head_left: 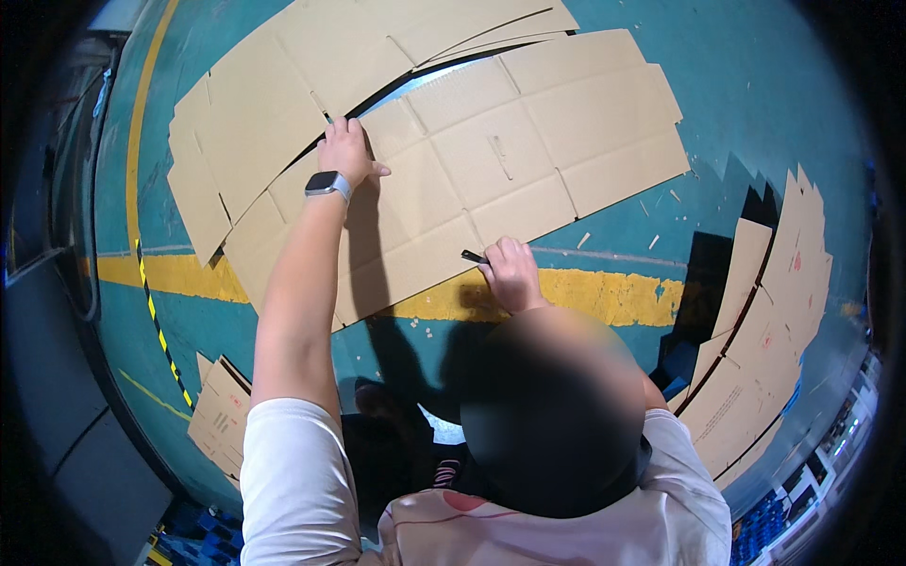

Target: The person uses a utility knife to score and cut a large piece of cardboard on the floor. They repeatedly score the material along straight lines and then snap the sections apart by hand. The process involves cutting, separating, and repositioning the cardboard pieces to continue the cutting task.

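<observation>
A large flat cardboard sheet (453, 179) with fold creases and slots lies slanted in front of me. My left hand (346, 156), a watch on its wrist, reaches to the sheet's far edge. Its fingers are curled over that edge, with the thumb on the near face. By the sheet's near edge, my right hand (512, 275) is closed around a slim black tool (474, 257), which looks like a utility knife; most of it is hidden in the fist. Just beyond lies a second cardboard sheet (274, 94), with a dark gap between the two.
Stacked printed cardboard (769, 321) leans at the right, and more cardboard (225, 415) stands at the lower left. Small cardboard scraps (653, 241) litter the green floor (755, 123), which carries yellow bands (604, 297). A dark cabinet (75, 377) borders the left side.
</observation>
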A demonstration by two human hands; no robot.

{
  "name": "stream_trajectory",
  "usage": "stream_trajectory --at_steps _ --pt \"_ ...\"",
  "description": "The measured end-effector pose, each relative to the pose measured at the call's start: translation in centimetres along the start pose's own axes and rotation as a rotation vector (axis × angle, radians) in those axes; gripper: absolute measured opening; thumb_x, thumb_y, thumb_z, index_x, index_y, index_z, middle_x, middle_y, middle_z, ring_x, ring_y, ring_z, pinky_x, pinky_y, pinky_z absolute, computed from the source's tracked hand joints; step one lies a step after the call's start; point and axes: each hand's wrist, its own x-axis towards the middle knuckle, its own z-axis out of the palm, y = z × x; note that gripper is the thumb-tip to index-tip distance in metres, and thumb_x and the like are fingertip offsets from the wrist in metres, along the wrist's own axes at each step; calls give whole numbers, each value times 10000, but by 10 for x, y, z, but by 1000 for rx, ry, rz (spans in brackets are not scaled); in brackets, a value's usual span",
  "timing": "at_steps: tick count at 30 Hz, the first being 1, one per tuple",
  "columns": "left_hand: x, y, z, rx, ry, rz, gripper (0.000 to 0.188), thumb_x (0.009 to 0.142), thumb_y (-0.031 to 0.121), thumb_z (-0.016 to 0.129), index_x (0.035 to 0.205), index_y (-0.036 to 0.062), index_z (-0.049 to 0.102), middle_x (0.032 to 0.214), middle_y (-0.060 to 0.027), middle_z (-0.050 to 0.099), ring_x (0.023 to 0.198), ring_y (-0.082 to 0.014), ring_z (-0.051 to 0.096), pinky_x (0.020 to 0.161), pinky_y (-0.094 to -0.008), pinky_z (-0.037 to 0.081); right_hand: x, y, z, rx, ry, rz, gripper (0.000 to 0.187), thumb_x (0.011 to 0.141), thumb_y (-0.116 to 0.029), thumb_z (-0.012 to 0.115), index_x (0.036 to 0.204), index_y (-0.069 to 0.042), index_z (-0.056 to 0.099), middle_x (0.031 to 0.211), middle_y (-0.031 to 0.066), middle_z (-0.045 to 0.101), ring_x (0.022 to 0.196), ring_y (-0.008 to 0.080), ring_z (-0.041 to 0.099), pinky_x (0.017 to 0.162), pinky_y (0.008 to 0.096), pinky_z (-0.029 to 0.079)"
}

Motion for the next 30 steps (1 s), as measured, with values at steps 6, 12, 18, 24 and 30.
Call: stream_trajectory --at_steps 6,12,18,24,30 --pt "1 4 -17 -36 6 -10 908 455 398 927 1169 62 478 1202 -121 497 1198 -296 454 933 -453 443 7 12 -11 164 -111 31 187 711 -146 703 774 -73 543 810 118 544 812 324 550 726 424 418" --pt "26 -20 -13 -108 -128 -34 887 530 451 895 1213 35 511 1232 -154 546 1196 -321 490 979 -428 427 10 17 -21 303 -280 88 166 749 -173 686 753 -77 551 787 99 563 831 303 561 726 419 410" --pt "-21 -47 -68 -614 -222 214 528 694 229 853 1077 -8 578 974 -118 680 876 -202 638 790 -344 514 12 19 -27 554 -457 196 158 777 -176 671 800 -56 571 788 104 550 815 277 548 757 372 421" --pt "-158 -82 -171 -525 -299 247 321 757 42 715 1052 -6 598 852 -201 649 750 -322 638 700 -362 508 7 8 -53 816 -354 130 194 844 -207 639 853 -26 571 823 101 503 798 204 491 757 301 424" --pt "-221 -140 -217 -302 -457 155 364 717 149 768 1004 4 599 782 -223 597 739 -368 613 663 -403 471 30 11 -122 970 -139 312 129 889 -154 646 887 -55 563 792 -21 469 761 78 474 690 229 411"
